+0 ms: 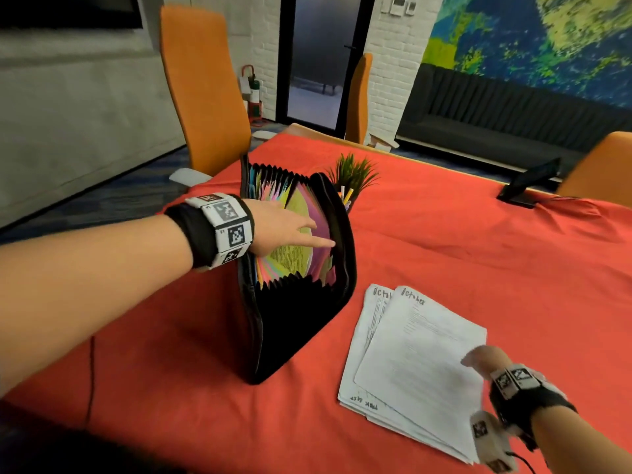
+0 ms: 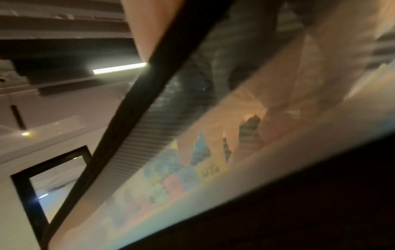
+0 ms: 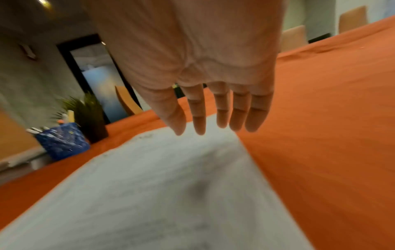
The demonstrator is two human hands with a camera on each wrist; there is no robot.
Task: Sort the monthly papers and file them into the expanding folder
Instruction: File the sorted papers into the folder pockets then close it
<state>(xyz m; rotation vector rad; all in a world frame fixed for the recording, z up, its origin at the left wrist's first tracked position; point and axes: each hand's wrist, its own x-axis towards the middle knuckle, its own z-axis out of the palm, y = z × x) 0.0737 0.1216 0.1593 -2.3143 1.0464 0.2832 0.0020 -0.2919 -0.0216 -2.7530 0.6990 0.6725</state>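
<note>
Left hand (image 1: pixel 278 227) flat, fingers straight, pressing into the coloured dividers of the open black expanding folder (image 1: pixel 301 278) standing on the red tablecloth (image 1: pixel 478 254); right hand (image 3: pixel 205 71) spread, holding nothing, over the white "October" papers (image 1: pixel 413 364) just right of it.

A table under a red cloth (image 1: pixel 461 241) carries everything. The black expanding folder (image 1: pixel 301 323) stands upright on it, fanned open — coloured dividers showing. Just to its right lies a loose stack of white papers (image 1: pixel 410 354), the top 2 headed "October". Behind the folder sit a small potted plant (image 1: pixel 354 174) and a blue pen basket (image 3: pixel 62 141), side by side. Near the far right edge — a dark tablet (image 1: pixel 530 181), propped at a tilt.
</note>
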